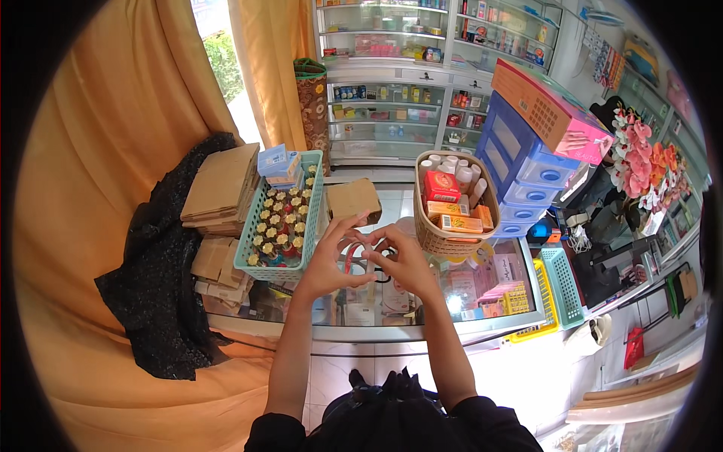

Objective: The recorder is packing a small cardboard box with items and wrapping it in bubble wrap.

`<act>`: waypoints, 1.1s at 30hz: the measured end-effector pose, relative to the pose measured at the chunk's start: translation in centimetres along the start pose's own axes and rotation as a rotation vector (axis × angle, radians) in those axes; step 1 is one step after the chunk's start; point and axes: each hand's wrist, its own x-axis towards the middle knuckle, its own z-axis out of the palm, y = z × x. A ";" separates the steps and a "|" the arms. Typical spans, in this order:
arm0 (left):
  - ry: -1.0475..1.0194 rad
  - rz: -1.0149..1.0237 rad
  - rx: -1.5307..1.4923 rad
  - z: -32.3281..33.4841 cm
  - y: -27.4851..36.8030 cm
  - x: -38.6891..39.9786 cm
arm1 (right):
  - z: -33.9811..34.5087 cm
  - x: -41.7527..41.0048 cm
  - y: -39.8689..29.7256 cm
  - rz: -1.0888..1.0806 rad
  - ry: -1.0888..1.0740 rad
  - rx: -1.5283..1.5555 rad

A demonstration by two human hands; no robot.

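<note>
My left hand point(327, 268) curls its fingers and thumb around a roll of clear tape point(348, 260) with a red inner ring. From the other side, my right hand point(409, 263) pinches at the roll's near edge with thumb and forefinger. Both hands are above a glass-topped display counter point(373, 333). Behind them sits a small brown cardboard box point(354, 199). Dark loops, perhaps scissor handles point(384, 276), show partly between my hands. Fingers cover much of the roll, so whether a strip is pulled off cannot be told.
A green basket point(270, 273) of bottles with gold flower caps stands left, beside stacked cardboard point(217, 186). On the right are a tan basket point(452, 246) of boxes and bottles and blue plastic drawers point(502, 147). A black cable point(390, 355) runs along the counter's front.
</note>
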 end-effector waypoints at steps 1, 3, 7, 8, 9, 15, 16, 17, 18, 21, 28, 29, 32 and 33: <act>-0.004 -0.002 0.031 0.0 0.0 0.0 | 0.0 0.0 0.0 -0.008 -0.013 0.004; -0.009 -0.005 0.061 -0.1 0.1 0.0 | -0.1 -0.1 -1.1 -0.014 -0.027 0.007; -0.024 -0.003 0.114 0.0 0.1 -0.1 | -0.3 -0.2 -2.4 0.220 -0.103 0.103; -0.029 0.003 0.123 0.1 0.1 0.0 | -0.3 -0.2 -2.0 0.215 -0.098 0.127; -0.028 0.001 0.123 0.1 0.1 -0.1 | -0.2 -0.3 -2.0 0.216 -0.099 0.129; -0.021 0.013 0.129 0.0 -0.2 0.0 | 0.0 -0.2 -1.3 0.222 -0.100 0.118; -0.019 0.010 0.138 0.0 -0.2 0.0 | 0.2 -0.2 -1.4 0.179 -0.065 0.122; -0.017 0.008 0.147 0.1 -0.2 0.0 | 0.3 -0.2 -1.4 0.137 -0.031 0.126; -0.017 0.007 0.147 0.1 -0.2 0.0 | 0.3 -0.2 -1.4 0.137 -0.031 0.126; -0.018 -0.006 0.120 0.1 -0.1 -0.1 | 0.2 -0.2 -1.3 0.159 -0.037 0.101; -0.006 0.001 0.130 0.1 0.0 0.0 | 0.5 -0.3 -1.6 0.164 -0.002 0.069; 0.001 -0.004 0.129 0.0 0.0 -0.1 | 0.6 -0.2 -1.7 0.127 0.034 0.086; -0.005 0.006 0.134 0.1 0.0 0.0 | 0.6 -0.3 -1.7 0.127 0.046 0.061; -0.007 0.005 0.133 0.2 0.0 0.1 | 0.6 -0.3 -1.5 0.128 0.048 0.061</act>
